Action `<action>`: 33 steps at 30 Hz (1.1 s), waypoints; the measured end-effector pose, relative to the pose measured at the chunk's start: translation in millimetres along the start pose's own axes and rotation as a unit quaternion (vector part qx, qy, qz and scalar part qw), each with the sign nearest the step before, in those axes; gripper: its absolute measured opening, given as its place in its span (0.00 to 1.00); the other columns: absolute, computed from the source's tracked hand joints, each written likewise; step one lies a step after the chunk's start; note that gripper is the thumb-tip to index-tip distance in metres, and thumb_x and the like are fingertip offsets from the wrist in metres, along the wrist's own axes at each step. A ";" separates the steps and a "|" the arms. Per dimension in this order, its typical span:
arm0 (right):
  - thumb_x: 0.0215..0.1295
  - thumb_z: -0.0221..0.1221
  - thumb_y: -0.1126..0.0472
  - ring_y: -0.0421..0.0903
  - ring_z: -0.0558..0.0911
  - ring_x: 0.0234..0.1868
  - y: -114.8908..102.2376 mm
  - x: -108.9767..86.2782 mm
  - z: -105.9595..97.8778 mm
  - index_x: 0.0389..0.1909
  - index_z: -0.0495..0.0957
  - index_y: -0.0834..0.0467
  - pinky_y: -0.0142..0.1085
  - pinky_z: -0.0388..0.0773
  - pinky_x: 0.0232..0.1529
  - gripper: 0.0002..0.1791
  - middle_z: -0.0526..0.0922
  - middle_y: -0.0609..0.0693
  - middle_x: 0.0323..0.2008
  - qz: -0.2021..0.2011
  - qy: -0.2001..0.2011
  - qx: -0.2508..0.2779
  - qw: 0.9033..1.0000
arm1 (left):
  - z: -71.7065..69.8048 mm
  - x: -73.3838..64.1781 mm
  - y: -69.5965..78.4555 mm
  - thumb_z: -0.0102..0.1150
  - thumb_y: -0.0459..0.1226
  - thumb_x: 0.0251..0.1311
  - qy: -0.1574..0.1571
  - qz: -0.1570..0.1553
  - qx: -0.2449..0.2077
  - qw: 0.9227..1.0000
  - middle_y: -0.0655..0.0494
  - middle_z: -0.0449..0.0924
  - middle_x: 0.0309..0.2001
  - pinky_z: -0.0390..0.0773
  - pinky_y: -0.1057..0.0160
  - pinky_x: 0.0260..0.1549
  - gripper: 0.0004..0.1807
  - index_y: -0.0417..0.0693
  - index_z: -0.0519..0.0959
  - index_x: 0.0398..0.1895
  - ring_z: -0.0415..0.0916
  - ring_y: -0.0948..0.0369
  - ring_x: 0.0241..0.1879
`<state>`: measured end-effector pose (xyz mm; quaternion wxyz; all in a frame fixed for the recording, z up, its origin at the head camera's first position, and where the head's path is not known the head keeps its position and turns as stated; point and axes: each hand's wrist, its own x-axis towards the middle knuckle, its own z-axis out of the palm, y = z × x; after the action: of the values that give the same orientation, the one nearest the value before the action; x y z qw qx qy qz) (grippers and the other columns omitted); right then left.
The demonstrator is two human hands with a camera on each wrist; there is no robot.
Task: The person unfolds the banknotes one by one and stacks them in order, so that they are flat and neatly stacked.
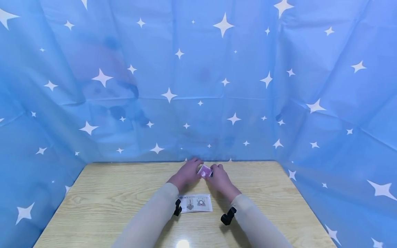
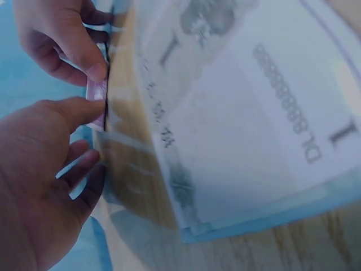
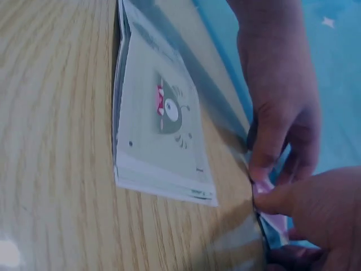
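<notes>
A small pink patterned card [image 1: 205, 171] with pale edges is held at the far side of the wooden table. My left hand [image 1: 187, 171] grips it from the left, its thumb [image 2: 84, 110] on the pink face in the left wrist view. From the right, my right hand [image 1: 219, 178] pinches its other side, the thumb [image 3: 274, 202] lying across the pink surface [image 3: 276, 221] in the right wrist view. Fingers cover much of the card. Nearer to me, between the forearms, lies a stack of pale printed notes [image 1: 198, 203], which neither hand touches.
The light wooden table [image 1: 118, 206] ends at a blue curtain with white stars [image 1: 201, 69], close behind the hands. Black straps with small cameras [image 1: 228, 216] sit on both wrists. The top note [image 3: 163, 113] carries a one-eyed cartoon figure.
</notes>
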<state>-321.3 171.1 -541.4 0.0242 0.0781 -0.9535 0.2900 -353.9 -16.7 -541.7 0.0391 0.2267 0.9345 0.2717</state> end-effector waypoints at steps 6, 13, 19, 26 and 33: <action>0.68 0.76 0.58 0.57 0.84 0.47 3.8 6.7 0.9 0.62 0.82 0.70 0.55 0.86 0.58 0.28 0.78 0.64 0.51 0.003 -0.014 -0.009 1.000 | 2.4 2.0 -2.6 0.68 0.46 0.75 -0.008 0.005 0.012 1.000 0.41 0.65 0.82 0.65 0.37 0.78 0.35 0.43 0.73 0.80 0.60 0.40 0.82; 0.66 0.78 0.61 0.55 0.82 0.48 5.1 6.4 -3.2 0.60 0.85 0.69 0.55 0.84 0.60 0.26 0.77 0.62 0.50 -0.015 -0.036 0.002 0.999 | -0.6 1.0 3.1 0.69 0.47 0.73 -0.021 0.010 0.016 1.000 0.42 0.66 0.79 0.68 0.36 0.76 0.30 0.47 0.79 0.74 0.59 0.40 0.80; 0.63 0.78 0.63 0.51 0.80 0.45 7.4 4.3 -5.6 0.59 0.87 0.66 0.53 0.84 0.57 0.24 0.77 0.58 0.48 -0.030 -0.057 0.013 0.998 | -2.6 2.3 5.7 0.74 0.46 0.68 -0.037 0.000 0.017 0.999 0.44 0.67 0.78 0.69 0.38 0.76 0.27 0.50 0.82 0.68 0.60 0.41 0.80; 0.61 0.80 0.64 0.50 0.78 0.44 15.7 6.5 -7.7 0.55 0.87 0.61 0.50 0.83 0.54 0.22 0.77 0.57 0.46 -0.040 -0.078 0.043 0.995 | -8.2 1.2 14.6 0.81 0.42 0.60 -0.049 -0.013 0.000 0.999 0.51 0.76 0.60 0.78 0.46 0.66 0.22 0.49 0.85 0.55 0.76 0.50 0.59; 0.61 0.80 0.65 0.51 0.78 0.47 19.5 8.0 -7.6 0.55 0.87 0.60 0.50 0.80 0.56 0.21 0.77 0.56 0.47 -0.049 -0.086 0.059 0.993 | -10.8 1.6 17.8 0.84 0.38 0.57 -0.068 -0.032 -0.038 0.996 0.53 0.78 0.52 0.80 0.48 0.61 0.23 0.48 0.84 0.54 0.78 0.54 0.49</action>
<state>-332.4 190.2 -545.1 -0.0485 0.1510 -0.9283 0.3363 -350.2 -8.0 -523.2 0.1201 0.2134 0.9253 0.2897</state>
